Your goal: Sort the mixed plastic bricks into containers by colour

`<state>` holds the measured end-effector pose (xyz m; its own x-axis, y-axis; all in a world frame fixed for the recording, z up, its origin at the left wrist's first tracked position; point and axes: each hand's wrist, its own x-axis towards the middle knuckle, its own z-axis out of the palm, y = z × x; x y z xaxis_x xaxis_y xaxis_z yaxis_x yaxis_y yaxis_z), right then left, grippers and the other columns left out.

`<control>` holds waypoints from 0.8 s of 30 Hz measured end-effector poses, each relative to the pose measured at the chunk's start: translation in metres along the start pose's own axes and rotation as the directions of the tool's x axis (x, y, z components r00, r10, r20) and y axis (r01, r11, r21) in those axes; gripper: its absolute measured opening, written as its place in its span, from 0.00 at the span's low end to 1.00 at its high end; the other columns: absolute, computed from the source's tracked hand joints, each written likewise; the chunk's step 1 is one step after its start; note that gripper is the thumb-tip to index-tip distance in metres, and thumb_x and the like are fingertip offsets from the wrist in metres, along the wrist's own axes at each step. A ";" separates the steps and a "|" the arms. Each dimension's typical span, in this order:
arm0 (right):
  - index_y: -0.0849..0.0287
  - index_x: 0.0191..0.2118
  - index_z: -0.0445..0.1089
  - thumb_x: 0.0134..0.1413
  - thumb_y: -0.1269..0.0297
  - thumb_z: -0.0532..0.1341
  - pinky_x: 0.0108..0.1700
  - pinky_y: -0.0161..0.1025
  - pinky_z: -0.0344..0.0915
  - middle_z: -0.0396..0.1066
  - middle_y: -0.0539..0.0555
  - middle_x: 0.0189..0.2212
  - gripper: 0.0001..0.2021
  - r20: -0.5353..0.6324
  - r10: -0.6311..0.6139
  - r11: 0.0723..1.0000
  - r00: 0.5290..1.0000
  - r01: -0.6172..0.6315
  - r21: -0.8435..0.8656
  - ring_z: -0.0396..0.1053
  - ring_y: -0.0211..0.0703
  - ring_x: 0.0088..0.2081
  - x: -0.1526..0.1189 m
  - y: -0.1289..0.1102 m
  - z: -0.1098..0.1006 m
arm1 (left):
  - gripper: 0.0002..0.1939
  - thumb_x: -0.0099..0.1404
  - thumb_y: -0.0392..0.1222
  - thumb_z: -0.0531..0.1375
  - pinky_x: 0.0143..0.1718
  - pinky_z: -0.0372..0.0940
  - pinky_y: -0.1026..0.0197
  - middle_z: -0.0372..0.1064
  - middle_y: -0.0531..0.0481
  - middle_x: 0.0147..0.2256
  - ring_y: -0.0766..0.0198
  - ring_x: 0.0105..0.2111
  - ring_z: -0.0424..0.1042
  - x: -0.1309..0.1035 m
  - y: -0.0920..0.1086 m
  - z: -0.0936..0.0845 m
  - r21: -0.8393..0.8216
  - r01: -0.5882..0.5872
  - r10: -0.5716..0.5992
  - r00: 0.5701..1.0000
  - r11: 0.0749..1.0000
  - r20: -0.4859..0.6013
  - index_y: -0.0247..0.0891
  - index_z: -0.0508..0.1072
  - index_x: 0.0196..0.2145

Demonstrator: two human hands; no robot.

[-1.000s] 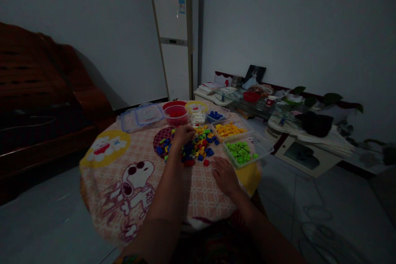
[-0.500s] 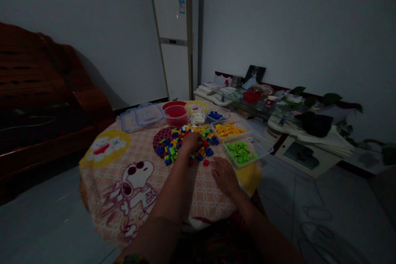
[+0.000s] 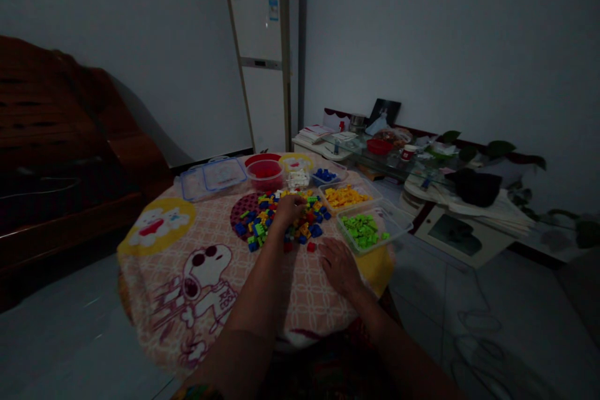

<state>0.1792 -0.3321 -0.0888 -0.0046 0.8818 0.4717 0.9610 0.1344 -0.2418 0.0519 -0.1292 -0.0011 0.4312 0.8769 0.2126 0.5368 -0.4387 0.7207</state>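
A mixed pile of toy building bricks [image 3: 262,222] in blue, yellow, green, red and white lies mid-table. Over it is my left hand [image 3: 288,209], its fingers curled together at the bricks; what they hold is too small to make out. My right hand [image 3: 338,265] rests palm down on the tablecloth, fingers stretched out, close to a single red brick [image 3: 311,247]. Right of the pile stand clear boxes of green bricks [image 3: 363,230], yellow bricks [image 3: 345,195] and blue bricks [image 3: 324,175]. White bricks [image 3: 298,179] and a round tub of red bricks [image 3: 265,172] sit behind it.
Blue-rimmed clear lids [image 3: 213,178] lie at the table's back left. A patterned cloth [image 3: 300,306] covers the round table. Beyond, to the right, a glass-topped stand [image 3: 363,150] carries papers, a red bowl and a cup. A wooden bench [image 3: 84,156] is at left.
My left hand has lifted slightly over the pile, its fingers drawn together. My right hand stays in place on the cloth. The view has shifted a little.
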 end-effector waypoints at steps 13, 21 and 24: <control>0.60 0.55 0.73 0.62 0.70 0.56 0.66 0.52 0.57 0.69 0.59 0.59 0.18 -0.007 0.003 1.000 1.000 -0.003 0.000 0.63 0.49 0.62 0.000 0.001 0.001 | 0.22 0.57 0.33 0.61 0.53 0.69 0.53 0.75 0.38 0.52 0.55 0.48 0.76 0.004 0.038 0.063 -0.498 -0.096 0.093 0.995 0.862 -0.031 0.31 0.77 0.50; 0.57 0.56 0.72 0.62 0.68 0.56 0.66 0.54 0.57 0.68 0.59 0.60 0.18 -0.004 0.000 1.000 1.000 0.000 0.011 0.62 0.49 0.62 -0.001 0.001 0.000 | 0.11 0.55 0.37 0.61 0.31 0.67 0.64 0.77 0.50 0.25 0.63 0.27 0.73 -0.001 0.004 -0.017 -0.172 -0.049 0.050 0.999 0.984 0.000 0.34 0.81 0.35; 0.57 0.56 0.72 0.62 0.68 0.56 0.66 0.54 0.57 0.69 0.59 0.60 0.18 -0.006 -0.001 1.000 1.000 0.001 0.011 0.62 0.49 0.62 0.000 0.001 0.000 | 0.06 0.52 0.36 0.62 0.26 0.61 0.67 0.74 0.52 0.21 0.65 0.24 0.71 -0.007 0.001 -0.031 0.009 -0.075 0.074 0.991 0.997 0.111 0.36 0.80 0.26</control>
<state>0.1799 -0.3324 -0.0890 -0.0034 0.8789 0.4771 0.9580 0.1397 -0.2505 0.0274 -0.1299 0.0187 0.5474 0.8149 0.1907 0.5094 -0.5052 0.6967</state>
